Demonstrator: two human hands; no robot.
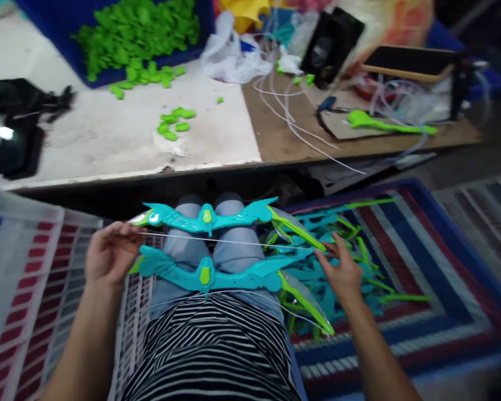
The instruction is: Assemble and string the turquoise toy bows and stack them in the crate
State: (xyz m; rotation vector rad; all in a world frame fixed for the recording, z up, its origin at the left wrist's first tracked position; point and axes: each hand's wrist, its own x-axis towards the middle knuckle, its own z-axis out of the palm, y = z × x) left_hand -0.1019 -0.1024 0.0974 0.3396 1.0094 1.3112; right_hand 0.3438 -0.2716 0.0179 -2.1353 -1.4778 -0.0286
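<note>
A teal and lime-green toy bow [183, 221] spans the space between my hands above my knees, with a white string [234, 241] stretched nearly straight below it. My left hand [113, 253] has its fingers closed around the bow's left end, which they partly hide. At the green right tip, my right hand [342, 270] pinches the bow between thumb and fingers. A second toy bow [242, 279] of the same kind lies across my lap, nearer my body. Its string [242, 292] curves loosely over the striped shirt.
More toy bows [325, 278] are heaped to my right over a striped mat [446, 267]. A white slatted plastic basket [54, 267] stands left. On the worktable [121, 142] are a blue bin [60, 42] of green pieces, loose green pieces [175, 117], white cords [294, 122] and a phone [409, 60].
</note>
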